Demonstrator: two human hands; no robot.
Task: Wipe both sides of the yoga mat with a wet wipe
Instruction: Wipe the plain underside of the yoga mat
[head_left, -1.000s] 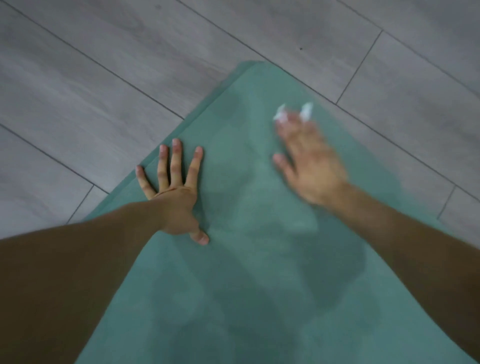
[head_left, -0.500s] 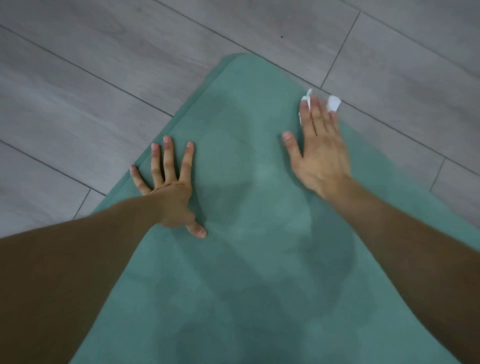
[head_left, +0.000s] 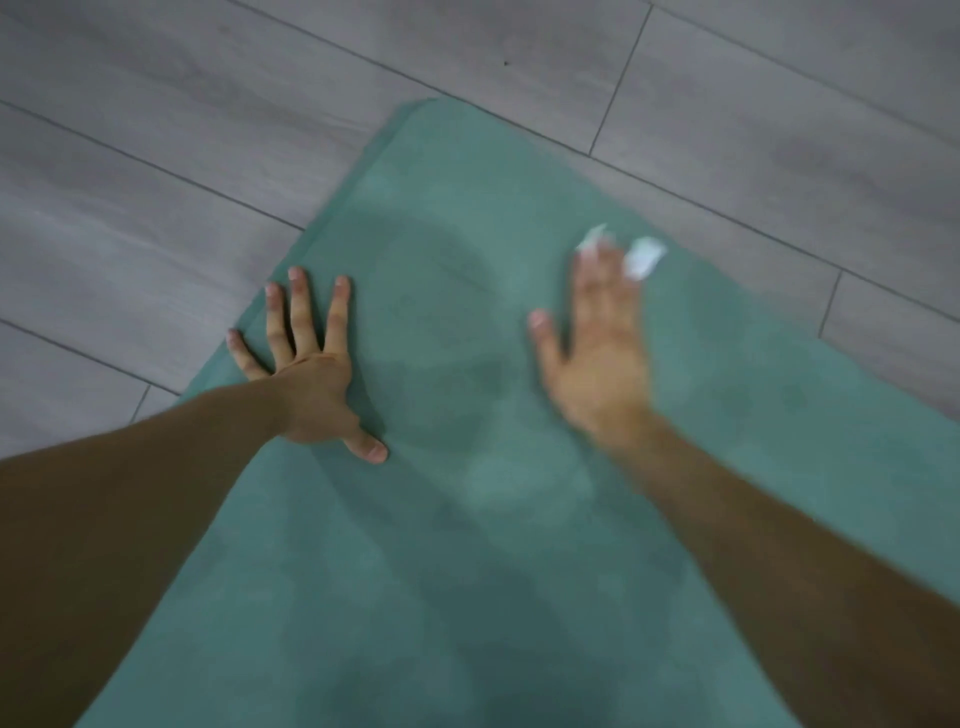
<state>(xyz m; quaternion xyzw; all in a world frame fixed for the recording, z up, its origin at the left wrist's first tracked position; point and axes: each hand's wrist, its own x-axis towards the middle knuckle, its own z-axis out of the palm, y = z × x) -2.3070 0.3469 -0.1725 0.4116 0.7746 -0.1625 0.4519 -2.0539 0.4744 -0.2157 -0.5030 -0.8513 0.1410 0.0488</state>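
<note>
A teal yoga mat (head_left: 467, 218) lies flat on the floor, with darker damp patches across its middle. My left hand (head_left: 306, 379) rests on it near its left edge, fingers spread and straight. My right hand (head_left: 597, 358) lies flat on the mat toward the right, blurred by motion, fingers straight. It presses a white wet wipe (head_left: 641, 260) against the mat. Only small bits of the wipe stick out past the fingertips; the rest is hidden under the hand.
Grey wood-look floor planks (head_left: 208, 130) surround the mat on the left, far and right sides. The mat's far corner (head_left: 415, 106) lies just ahead of my hands.
My right hand has slid back toward me on the mat with the wipe under it, after reaching farther out half a second ago. My left hand has stayed in place.
</note>
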